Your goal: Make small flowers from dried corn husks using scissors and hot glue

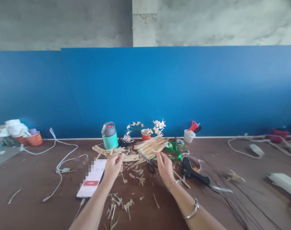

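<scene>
My left hand (114,163) is closed in a pinch beside the phone, and a pale strip of dry husk (112,150) rises from behind its fingers. Fingers bent together, my right hand (164,164) is closed too; whatever it pinches is too small to make out. Between the hands lie scissors (149,162) with dark handles, blades pointing away. Just beyond them is a pile of long dry husks (151,146). Small cut husk petals (137,172) are scattered on the table in front. A thin stick (182,179) lies beside my right wrist.
A phone (94,179) lies left, a teal flask (110,140) behind it. A red cup (145,134) holds pale flowers (159,125). At right are green ribbon (175,150), a glue gun (195,172) with its cord and a white cup (189,136). White cables (61,159) trail left.
</scene>
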`<action>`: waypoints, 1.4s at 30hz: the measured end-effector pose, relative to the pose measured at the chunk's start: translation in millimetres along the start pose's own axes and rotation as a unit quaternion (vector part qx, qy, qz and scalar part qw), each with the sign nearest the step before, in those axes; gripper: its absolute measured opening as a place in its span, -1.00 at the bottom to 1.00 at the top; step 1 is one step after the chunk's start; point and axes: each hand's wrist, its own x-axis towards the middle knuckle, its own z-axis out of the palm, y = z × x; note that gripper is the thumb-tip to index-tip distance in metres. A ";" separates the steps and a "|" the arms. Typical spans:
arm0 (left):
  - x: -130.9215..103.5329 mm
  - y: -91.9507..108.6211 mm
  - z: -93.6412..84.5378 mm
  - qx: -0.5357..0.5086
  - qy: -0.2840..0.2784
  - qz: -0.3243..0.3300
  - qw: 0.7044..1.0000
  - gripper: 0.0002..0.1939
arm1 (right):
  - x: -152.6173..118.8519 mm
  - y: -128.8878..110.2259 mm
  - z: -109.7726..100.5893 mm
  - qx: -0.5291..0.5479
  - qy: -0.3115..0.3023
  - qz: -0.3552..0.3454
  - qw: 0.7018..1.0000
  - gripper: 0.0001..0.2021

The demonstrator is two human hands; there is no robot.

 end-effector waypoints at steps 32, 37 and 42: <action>-1.7 -9.7 -18.8 0.248 -0.026 -0.161 0.955 -0.82 | 2.7 13.0 0.5 -0.043 -0.022 -0.046 0.998 -0.69; 2.9 -10.8 -22.6 0.146 0.082 -0.136 0.976 -0.73 | 3.5 14.3 1.7 -0.055 -0.029 -0.052 0.997 -0.68; 1.0 -22.3 -8.2 0.157 0.018 -0.042 0.987 -0.70 | 2.7 13.6 2.8 -0.066 -0.038 -0.057 0.995 -0.69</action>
